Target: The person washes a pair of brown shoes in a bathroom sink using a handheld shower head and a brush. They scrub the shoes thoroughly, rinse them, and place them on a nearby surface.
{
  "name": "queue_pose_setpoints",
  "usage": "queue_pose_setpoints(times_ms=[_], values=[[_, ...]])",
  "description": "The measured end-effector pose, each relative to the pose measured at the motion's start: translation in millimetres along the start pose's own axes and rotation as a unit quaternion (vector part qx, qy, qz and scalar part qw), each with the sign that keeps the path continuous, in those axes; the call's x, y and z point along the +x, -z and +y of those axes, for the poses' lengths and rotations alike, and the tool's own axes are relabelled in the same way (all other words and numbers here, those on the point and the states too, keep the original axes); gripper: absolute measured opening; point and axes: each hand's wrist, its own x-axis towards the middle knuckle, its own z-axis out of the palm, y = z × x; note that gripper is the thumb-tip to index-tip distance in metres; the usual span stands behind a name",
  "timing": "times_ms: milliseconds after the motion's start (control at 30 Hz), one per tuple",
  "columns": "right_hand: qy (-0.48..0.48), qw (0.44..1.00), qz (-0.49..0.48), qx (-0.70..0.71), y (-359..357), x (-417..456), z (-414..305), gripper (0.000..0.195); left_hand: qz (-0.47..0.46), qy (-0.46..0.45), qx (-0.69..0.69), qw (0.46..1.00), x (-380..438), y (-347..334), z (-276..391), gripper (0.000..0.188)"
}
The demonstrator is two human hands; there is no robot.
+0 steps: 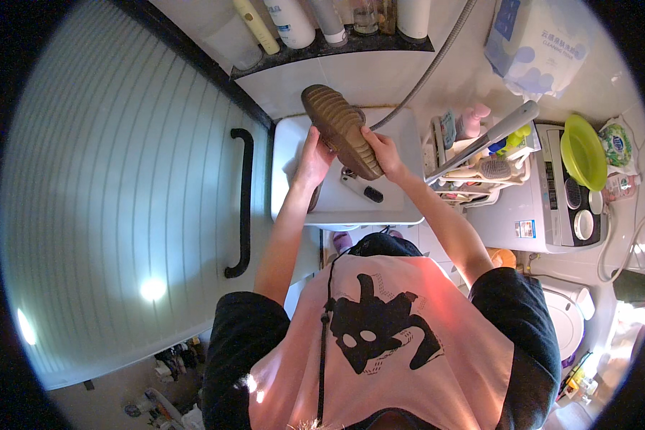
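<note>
A brown shoe [336, 126] hangs over the white sink [392, 209], its ribbed sole turned up towards me. My left hand [314, 158] grips its left side, fingers partly hidden beneath it. On the right edge, my right hand [385, 153] has its thumb on the sole. Below the shoe, a white-handled brush with dark bristles [361, 188] lies in the sink. Part of another brown item [315, 198], perhaps the second shoe, shows behind my left forearm.
A frosted glass door with a black handle [242, 204] stands at left. Bottles line a dark shelf [333, 48] above the sink. A metal hose [430, 72] hangs behind it. At right are a crowded caddy [478, 183] and a washing machine [508, 228] carrying a green basin [583, 153].
</note>
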Motion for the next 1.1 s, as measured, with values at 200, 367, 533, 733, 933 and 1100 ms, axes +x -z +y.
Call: queue_pose_setpoints(times_ms=[200,367,533,733,933,1100], values=[[-0.068,0.996,-0.062,-0.019,8.0,5.0,-4.9,0.055,0.032,0.037,-0.004,0.999,8.7,16.5,-1.5,0.041],[-0.228,0.964,-0.028,0.134,16.5,-7.0,1.6,0.056,0.050,-0.059,0.001,0.997,8.3,19.7,-11.9,0.038],[-0.180,0.965,0.156,0.111,6.4,1.1,24.9,0.047,0.052,-0.133,0.068,0.987,-1.8,-24.0,-20.3,0.062],[-0.164,0.978,0.013,0.125,38.1,10.9,50.5,0.039,-0.036,-0.145,0.161,0.976,-3.1,-18.9,-8.6,0.075],[-0.203,0.976,-0.038,0.066,40.0,5.0,37.6,0.046,-0.023,-0.111,0.153,0.982,-1.6,-13.7,6.0,0.063],[-0.029,0.994,-0.062,-0.088,36.8,-6.8,21.6,0.065,0.082,-0.145,0.176,0.970,1.6,-13.0,6.2,0.049]])
